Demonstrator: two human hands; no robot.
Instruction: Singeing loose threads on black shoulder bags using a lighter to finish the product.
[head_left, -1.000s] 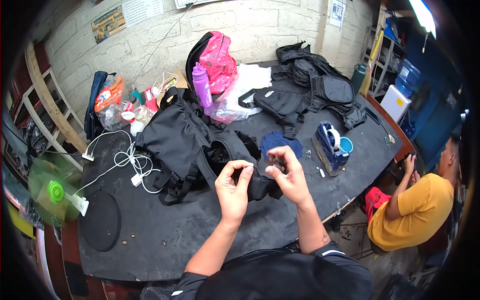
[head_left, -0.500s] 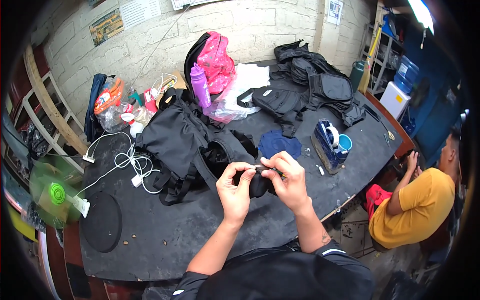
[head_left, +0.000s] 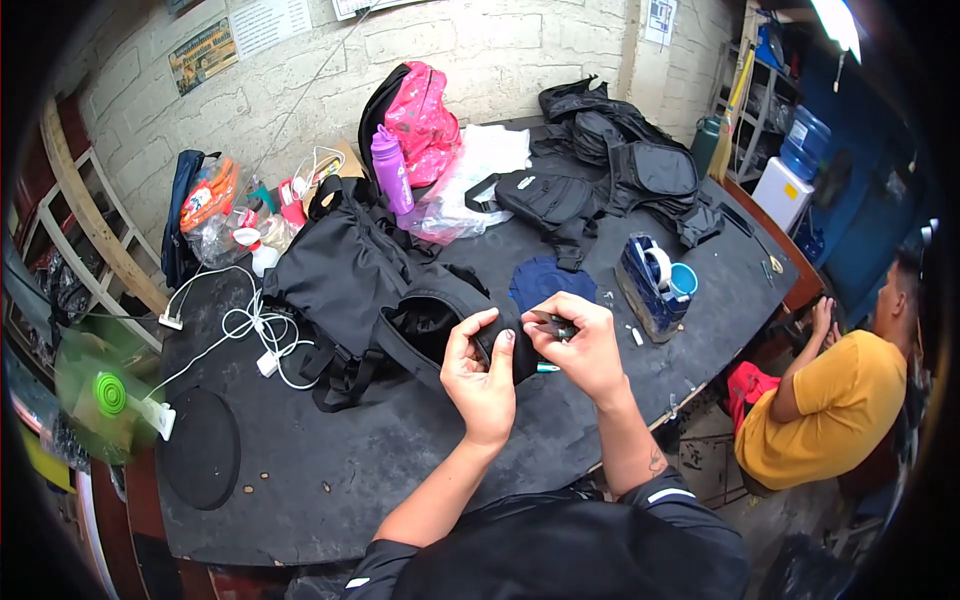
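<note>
A black backpack [head_left: 335, 245] lies on the dark table, its round opening [head_left: 415, 318] facing me. My left hand [head_left: 482, 385] is closed, with thumb and fingers pinching the black cloth at the right side of that opening. Just beside it, my right hand [head_left: 580, 352] curls around a small dark tool [head_left: 552, 322]; its kind is mostly hidden by the fingers. Under my right hand the end of a thin green and white object [head_left: 547, 367] shows. Behind my hands lies a dark blue cloth piece [head_left: 550, 283].
A dark blue tape dispenser [head_left: 650, 290] stands to the right. Farther back are a purple bottle [head_left: 392, 172], a pink bag [head_left: 418, 125] and more black bags [head_left: 650, 170]. White cables [head_left: 258, 325] and a spinning fan [head_left: 110, 393] are at left. A person in yellow [head_left: 825, 410] sits at right.
My hands have moved slightly apart from their joint pinch. The left now grips the bag's edge, and the right has drawn back to the right with the small tool.
</note>
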